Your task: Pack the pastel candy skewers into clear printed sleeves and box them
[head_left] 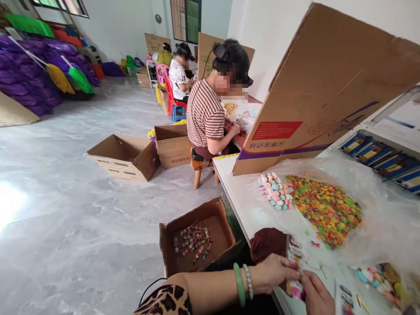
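Observation:
My left hand (274, 272), with a green bangle and a bead bracelet at the wrist, pinches a small clear printed packet (294, 249) at the table's front edge. Against it, the fingers of my right hand (316, 292) close on the same packet near its middle. Colourful contents show at the packet's lower end; what they are is too blurred to tell. Beside my right hand lie another printed packet (344, 299) and a yellow strip (362, 302). A dark red cloth (267, 246) rests just behind my hands.
Colourful ring sweets (328, 210) lie on clear plastic, beside stacked pastel skewers (275, 190). More pastel pieces (377, 280) are at right. An open box (169, 249) below left holds filled packets. A cardboard panel (328, 96) stands beyond; a co-worker (205, 113) sits behind it.

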`<action>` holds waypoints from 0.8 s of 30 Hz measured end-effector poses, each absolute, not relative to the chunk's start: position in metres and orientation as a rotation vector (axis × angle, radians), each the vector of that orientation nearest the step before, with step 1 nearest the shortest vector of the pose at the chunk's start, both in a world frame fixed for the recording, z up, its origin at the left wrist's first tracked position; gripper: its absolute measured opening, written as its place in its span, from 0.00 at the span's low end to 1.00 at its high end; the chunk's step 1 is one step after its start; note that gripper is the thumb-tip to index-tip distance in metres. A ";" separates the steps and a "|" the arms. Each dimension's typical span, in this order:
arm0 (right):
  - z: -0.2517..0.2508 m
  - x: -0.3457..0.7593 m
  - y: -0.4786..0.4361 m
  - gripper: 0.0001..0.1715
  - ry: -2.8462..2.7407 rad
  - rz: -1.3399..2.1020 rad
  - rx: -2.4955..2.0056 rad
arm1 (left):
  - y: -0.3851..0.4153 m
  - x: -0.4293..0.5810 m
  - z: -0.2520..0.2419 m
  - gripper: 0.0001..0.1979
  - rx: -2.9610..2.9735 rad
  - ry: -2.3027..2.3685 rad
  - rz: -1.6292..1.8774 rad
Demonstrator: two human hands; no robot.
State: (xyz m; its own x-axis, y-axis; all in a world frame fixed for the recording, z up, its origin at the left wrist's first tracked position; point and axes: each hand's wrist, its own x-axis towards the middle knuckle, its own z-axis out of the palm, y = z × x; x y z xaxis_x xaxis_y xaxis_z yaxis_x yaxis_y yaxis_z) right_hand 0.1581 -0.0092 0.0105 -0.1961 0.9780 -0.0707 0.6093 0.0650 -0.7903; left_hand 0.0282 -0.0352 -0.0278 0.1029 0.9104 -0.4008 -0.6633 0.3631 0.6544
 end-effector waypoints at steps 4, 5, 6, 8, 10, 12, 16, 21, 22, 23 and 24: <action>0.022 0.110 -0.019 0.20 -1.764 1.171 -1.511 | -0.052 -0.011 -0.021 0.20 0.523 0.916 1.244; 0.022 0.104 -0.020 0.21 -1.764 1.203 -1.493 | -0.053 -0.019 -0.019 0.18 0.552 0.963 1.241; 0.022 0.099 -0.020 0.21 -1.754 1.230 -1.489 | -0.053 -0.027 -0.017 0.17 0.564 0.994 1.241; 0.018 0.096 -0.014 0.21 -1.780 1.257 -1.481 | -0.049 -0.039 -0.016 0.15 0.520 1.014 1.256; 0.014 0.099 -0.002 0.19 -1.783 1.275 -1.458 | -0.042 -0.049 -0.015 0.16 0.433 1.046 1.232; 0.010 0.106 0.016 0.13 -1.729 1.226 -1.497 | -0.035 -0.059 -0.016 0.16 0.340 1.057 1.242; 0.002 0.115 0.064 0.07 -1.616 1.036 -1.624 | -0.024 -0.073 -0.012 0.16 0.150 1.022 1.399; -0.006 0.076 0.109 0.04 -1.635 1.117 -1.520 | -0.013 -0.076 0.000 0.18 0.149 1.068 1.486; -0.007 0.063 0.115 0.04 -1.591 1.205 -1.512 | -0.012 -0.076 0.000 0.18 0.153 1.083 1.491; -0.009 0.051 0.120 0.03 -1.515 1.296 -1.538 | -0.011 -0.077 0.000 0.17 0.151 1.102 1.480; -0.010 0.038 0.124 0.02 -1.410 1.373 -1.591 | -0.010 -0.079 0.000 0.16 0.145 1.120 1.455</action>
State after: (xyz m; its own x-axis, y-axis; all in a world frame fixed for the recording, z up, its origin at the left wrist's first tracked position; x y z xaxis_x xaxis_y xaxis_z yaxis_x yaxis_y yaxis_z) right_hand 0.0381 0.1239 -0.0100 -0.1000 0.9484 -0.3008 0.3265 -0.2543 -0.9104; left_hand -0.0791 -0.0100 -0.0002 -0.2598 0.8217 -0.5073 -0.7004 0.2013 0.6848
